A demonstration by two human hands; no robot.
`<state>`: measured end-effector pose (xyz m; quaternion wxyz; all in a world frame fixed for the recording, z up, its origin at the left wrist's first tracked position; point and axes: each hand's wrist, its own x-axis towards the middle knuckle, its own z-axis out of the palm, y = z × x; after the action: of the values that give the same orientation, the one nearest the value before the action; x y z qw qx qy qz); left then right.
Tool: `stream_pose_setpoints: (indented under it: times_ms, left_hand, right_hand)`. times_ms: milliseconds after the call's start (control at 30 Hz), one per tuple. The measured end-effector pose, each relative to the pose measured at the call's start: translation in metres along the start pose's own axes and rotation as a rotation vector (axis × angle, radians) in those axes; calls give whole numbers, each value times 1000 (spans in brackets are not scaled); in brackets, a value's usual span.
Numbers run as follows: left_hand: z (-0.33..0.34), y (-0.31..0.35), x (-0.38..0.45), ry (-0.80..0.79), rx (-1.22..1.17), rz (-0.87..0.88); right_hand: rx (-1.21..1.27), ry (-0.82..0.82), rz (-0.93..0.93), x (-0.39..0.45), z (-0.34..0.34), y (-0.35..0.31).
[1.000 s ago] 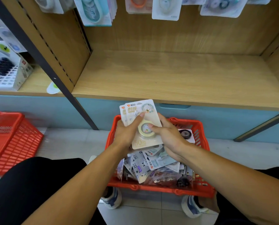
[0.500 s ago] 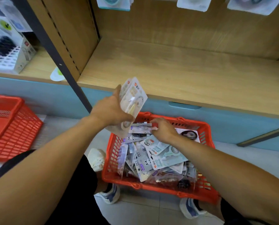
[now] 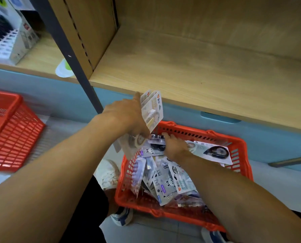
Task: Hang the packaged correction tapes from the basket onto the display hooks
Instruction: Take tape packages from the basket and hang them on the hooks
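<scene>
Pale grey floor tiles (image 3: 146, 230) lie nearest, with sneakers (image 3: 107, 174) and dark trousers showing between the two bare forearms. On this floor sits the red plastic basket (image 3: 240, 148), its mesh walls holding a loose heap of packaged correction tapes (image 3: 165, 185), some printed with a rabbit and some with a dark round reel. The right hand (image 3: 174, 146) reaches down into the far left part of the heap, its fingers on a dark blister pack (image 3: 156, 137); whether they are closed round it cannot be told, since the hand hides its own fingertips. The left hand (image 3: 127, 116) is raised just above the basket's far left corner and grips a small fan of cream-coloured packs (image 3: 152, 109), thumb and fingers clamped on them, the cards standing almost upright. To the left, well apart, a second red basket (image 3: 11, 134) rests on the same floor. Beyond both runs a light blue base panel (image 3: 62, 95) with a recessed handle on the right. Above it a pale wood shelf board (image 3: 198, 71) stretches away to a wood back wall. A dark metal upright (image 3: 65, 50) and a perforated wood divider separate this bay from the left one, where a white display box (image 3: 9, 39) stands on the board, blurred.
</scene>
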<state>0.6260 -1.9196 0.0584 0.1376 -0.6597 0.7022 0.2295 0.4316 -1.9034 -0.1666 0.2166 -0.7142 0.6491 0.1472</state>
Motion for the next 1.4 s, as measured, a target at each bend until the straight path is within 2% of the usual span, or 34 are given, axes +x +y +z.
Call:
stream_pose_setpoints:
  times_ms: [167,333,433,533,600,700,767,867,967,1033,1100,1167,1200,1233,1300,1400]
  left_hand:
    - [-4,-2,1,1,-43,-17]
    - [-12,-3,-1,-9,-150,-13]
    - [-19,-4,-6,-27,-260,-1]
    - [-22,-7,-6,-69,-477,26]
    - [-20,-6,-8,-51,-611,40]
    - [-8,6,-16,-10,-839,67]
    - [2,22,-24,-31,-974,145]
    - [14,53,-38,-90,-1195,255]
    - [23,75,-43,-73,-1388,274]
    - [28,81,-39,-33,-1434,288]
    - [31,83,-36,-28,-1446,304]
    - [33,85,-32,-26,-1462,304]
    - [34,85,-30,-20,-1465,302]
    - [35,85,-28,-14,-1466,301]
    - [36,84,-24,0,-1453,313]
    - [38,84,-22,-16,-1441,308]
  right_hand:
    - [-126,196,-85,-8,-5,8]
    - [-159,431,-250,-43,-43,22]
    - [-164,493,-224,-78,-82,42]
    - [-124,502,-145,-114,-118,72]
    - [-41,564,-68,-137,-140,88]
    - [223,860,20,-171,-172,94]
    - [392,996,59,-190,-190,82]
    - [519,1048,82,-206,-201,61]
    - [309,1083,19,-211,-197,47]
    - [185,1143,-55,-213,-194,41]
    - [77,1094,-109,-212,-187,41]
    - [9,936,-121,-211,-182,43]
    - [67,829,-141,-212,-184,44]
    - [209,704,-174,-214,-186,46]
    - [650,489,-229,-216,-191,48]
    - [1145,427,-220,-214,-194,50]
